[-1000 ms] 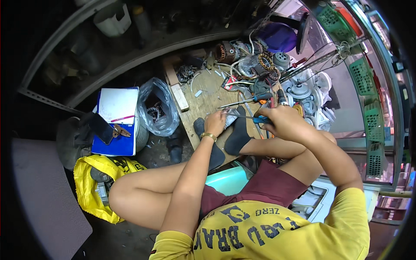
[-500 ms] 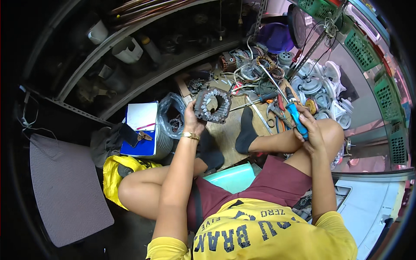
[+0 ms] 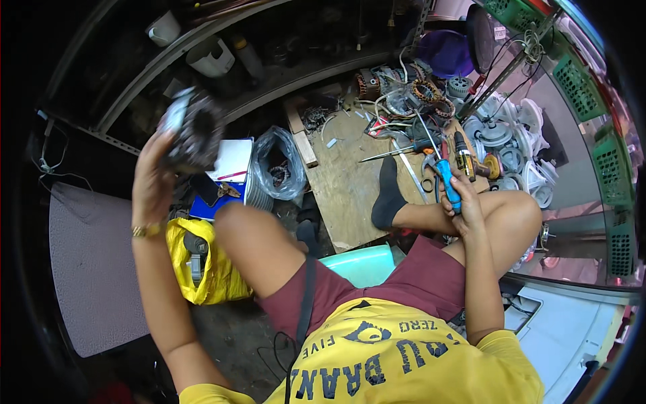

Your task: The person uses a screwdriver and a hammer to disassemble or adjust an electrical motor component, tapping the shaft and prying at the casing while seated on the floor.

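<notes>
My left hand (image 3: pixel 153 176) is raised on the left, its fingers closed on a dark motor stator (image 3: pixel 195 138), blurred by motion. The stator hangs above an open notebook (image 3: pixel 235 159) and a blue folder (image 3: pixel 207 206). By my right knee, my right hand (image 3: pixel 466 205) grips the blue handle of a long-shafted screwdriver (image 3: pixel 446 180), its shaft slanting up and away over the board. Close to that hand lie a yellow-black power drill (image 3: pixel 463 155) and a second screwdriver (image 3: pixel 397 152) with a dark handle.
A wooden board (image 3: pixel 343 178) lies before me, with copper-wound stators (image 3: pixel 425 90) at its far end. White plastic parts (image 3: pixel 531 135) are heaped at right. Left of the board stand a clear plastic bag (image 3: pixel 277 165) and a yellow bag (image 3: pixel 202 269). A shelf (image 3: pixel 134 94) runs behind.
My left hand has carried the stator leftward and up, away from the board. My left knee has risen and the left foot has drawn off the board. The right hand still grips the screwdriver.
</notes>
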`<act>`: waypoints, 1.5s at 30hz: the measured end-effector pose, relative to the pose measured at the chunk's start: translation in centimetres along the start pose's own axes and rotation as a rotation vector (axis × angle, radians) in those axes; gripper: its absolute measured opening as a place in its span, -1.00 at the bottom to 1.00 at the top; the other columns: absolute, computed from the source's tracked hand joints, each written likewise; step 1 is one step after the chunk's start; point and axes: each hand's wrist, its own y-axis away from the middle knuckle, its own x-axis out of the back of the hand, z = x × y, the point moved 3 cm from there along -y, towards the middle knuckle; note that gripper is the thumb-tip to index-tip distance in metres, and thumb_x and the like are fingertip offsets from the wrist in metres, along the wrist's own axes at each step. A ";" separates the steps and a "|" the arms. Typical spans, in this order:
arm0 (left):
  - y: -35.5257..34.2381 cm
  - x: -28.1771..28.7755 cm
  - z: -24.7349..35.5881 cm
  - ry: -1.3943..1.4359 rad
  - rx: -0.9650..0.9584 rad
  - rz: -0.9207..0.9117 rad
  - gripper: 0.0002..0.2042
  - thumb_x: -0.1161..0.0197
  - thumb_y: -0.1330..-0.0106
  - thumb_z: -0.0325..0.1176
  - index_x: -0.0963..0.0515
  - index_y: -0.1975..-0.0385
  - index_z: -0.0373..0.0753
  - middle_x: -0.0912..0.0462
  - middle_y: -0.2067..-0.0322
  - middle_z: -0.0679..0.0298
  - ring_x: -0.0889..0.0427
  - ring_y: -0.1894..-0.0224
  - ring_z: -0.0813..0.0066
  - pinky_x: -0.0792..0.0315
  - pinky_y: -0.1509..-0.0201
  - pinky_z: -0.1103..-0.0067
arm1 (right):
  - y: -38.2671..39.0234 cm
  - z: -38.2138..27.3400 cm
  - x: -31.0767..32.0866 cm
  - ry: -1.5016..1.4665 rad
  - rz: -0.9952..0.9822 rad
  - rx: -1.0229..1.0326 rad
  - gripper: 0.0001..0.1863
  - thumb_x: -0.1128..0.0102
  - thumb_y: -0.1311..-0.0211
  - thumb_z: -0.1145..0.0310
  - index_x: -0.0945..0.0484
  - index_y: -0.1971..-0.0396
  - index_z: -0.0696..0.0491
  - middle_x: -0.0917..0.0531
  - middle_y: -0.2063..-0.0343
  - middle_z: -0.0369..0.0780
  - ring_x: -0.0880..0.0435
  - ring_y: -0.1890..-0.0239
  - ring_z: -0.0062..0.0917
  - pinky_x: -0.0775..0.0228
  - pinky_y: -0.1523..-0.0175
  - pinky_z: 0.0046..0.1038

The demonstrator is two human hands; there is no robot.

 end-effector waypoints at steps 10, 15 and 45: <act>7.6 24.5 -13.4 -0.320 0.279 0.552 -0.66 -0.33 -0.33 -0.29 -0.54 0.03 -0.41 -0.70 0.22 0.25 -0.66 0.29 0.53 -0.56 0.15 0.57 | -1.1 1.8 1.8 -0.003 0.162 -0.077 -0.54 -0.04 -0.48 0.27 -0.30 -0.29 0.06 -0.58 0.37 -0.23 -0.41 0.71 -0.64 -0.14 0.70 -0.65; 14.6 32.8 -21.4 -1.017 0.428 0.649 -0.53 -0.39 -0.27 -0.09 -0.55 0.03 -0.38 -0.72 0.17 0.13 -0.69 0.24 0.39 -0.54 0.09 0.50 | -2.6 2.9 -1.5 0.075 0.137 -0.091 -0.56 -0.04 -0.49 0.30 -0.32 -0.28 0.06 -0.59 0.38 -0.24 -0.41 0.70 -0.66 -0.16 0.68 -0.66; 14.3 32.6 -20.4 -0.612 0.123 0.634 -0.63 0.02 -0.59 -0.03 -0.32 0.46 -0.11 -0.30 0.62 0.48 -0.24 0.60 0.63 -0.21 0.49 0.62 | -2.2 -2.1 -0.8 0.259 0.123 0.083 -0.47 -0.16 -0.39 0.21 -0.34 -0.27 0.09 -0.65 0.38 -0.24 -0.46 0.71 -0.70 -0.19 0.66 -0.65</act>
